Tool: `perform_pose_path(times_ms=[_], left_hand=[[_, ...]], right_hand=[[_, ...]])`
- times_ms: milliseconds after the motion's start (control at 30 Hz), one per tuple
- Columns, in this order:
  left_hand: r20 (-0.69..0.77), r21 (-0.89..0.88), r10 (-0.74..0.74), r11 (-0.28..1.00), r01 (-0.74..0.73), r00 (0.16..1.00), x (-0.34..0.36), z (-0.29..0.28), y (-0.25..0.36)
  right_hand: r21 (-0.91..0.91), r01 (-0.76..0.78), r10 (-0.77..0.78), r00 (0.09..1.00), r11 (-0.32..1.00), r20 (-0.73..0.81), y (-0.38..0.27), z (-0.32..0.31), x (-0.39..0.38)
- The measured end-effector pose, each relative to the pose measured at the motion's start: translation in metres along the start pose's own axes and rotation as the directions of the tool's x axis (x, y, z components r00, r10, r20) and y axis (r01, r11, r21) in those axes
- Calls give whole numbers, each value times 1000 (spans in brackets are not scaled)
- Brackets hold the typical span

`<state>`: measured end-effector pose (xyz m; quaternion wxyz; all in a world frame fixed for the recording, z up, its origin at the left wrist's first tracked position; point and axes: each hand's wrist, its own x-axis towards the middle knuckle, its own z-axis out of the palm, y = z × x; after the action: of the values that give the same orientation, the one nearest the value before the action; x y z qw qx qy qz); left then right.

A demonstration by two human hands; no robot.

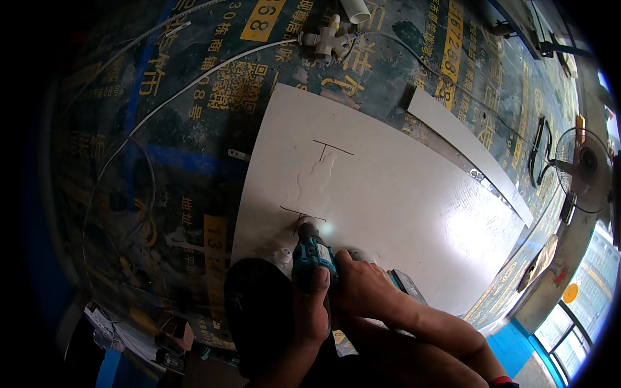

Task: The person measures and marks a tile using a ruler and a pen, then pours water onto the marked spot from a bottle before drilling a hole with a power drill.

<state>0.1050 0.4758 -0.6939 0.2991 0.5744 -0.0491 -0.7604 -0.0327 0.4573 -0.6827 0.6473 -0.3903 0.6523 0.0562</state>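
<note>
A teal-and-black cordless drill (314, 255) points down at the lower drawn mark on a large white panel (407, 213), its work light glowing. My left hand (310, 307) grips the drill from the left, thumb along its back. My right hand (359, 281) is closed on it from the right. A wet streak (317, 174) runs between the two dark marks on the panel. A small white bottle (283, 255) lies beside the drill, partly shadowed. The tip of the drill bit is hard to make out.
A narrow white strip (466, 142) lies along the panel's upper right. A pipe fitting (323, 42), white pipe (354, 8) and grey cable (213, 68) lie on the printed floor covering (168, 174). A fan (585, 168) stands at right. My dark-clad knee (259, 304) is below.
</note>
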Motion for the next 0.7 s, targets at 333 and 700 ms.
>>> perform_pose_path(times_ms=[333, 700], left_hand=[[6, 27, 22, 999, -22, 1000, 0, -3, -3], [14, -16, -11, 1000, 12, 1000, 1, -1, -1]], right_hand=[[-10, 16, -16, 1000, 1000, -14, 2, 1, 0], [-27, 1, -1, 1000, 1000, -18, 1, 3, 1]])
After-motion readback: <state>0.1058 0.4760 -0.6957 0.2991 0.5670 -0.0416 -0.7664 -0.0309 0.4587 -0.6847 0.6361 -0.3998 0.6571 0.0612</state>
